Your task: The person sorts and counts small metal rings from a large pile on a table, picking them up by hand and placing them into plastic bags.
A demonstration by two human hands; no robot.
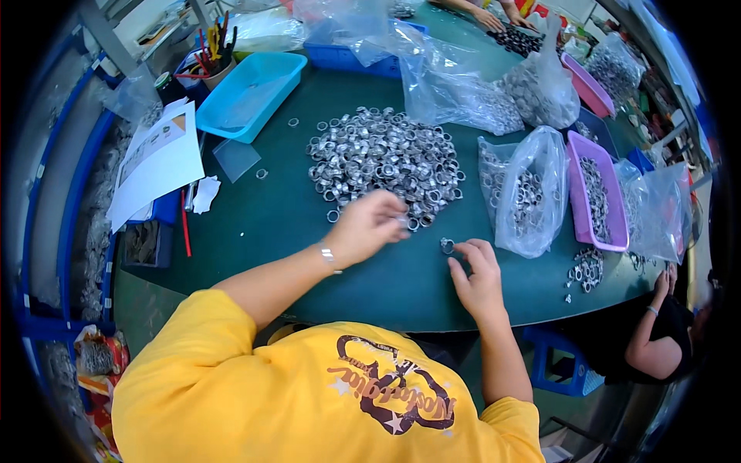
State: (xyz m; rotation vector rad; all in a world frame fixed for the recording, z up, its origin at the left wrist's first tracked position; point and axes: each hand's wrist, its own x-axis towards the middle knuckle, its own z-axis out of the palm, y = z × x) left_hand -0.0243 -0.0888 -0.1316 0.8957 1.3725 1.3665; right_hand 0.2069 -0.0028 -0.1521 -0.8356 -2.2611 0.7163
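Note:
A large heap of silvery metal rings (382,158) lies on the green tabletop (301,274). My left hand (369,225) is at the heap's near edge, its fingers smeared by motion. Something shiny shows by its fingertips, but I cannot make out whether it is held. To the right, my right hand (478,279) rests low over the table, fingers curled and thumb apart from the index finger. A single ring (447,245) with a dark top sits just beyond that index fingertip, seemingly not gripped.
Right of the heap are a clear bag of rings (529,193), a purple basket (575,189) and a small ring cluster (587,270). A turquoise tray (251,96) and printed paper (158,166) lie left. Co-workers' hands (488,18) show at the far side; another person (656,339) sits right.

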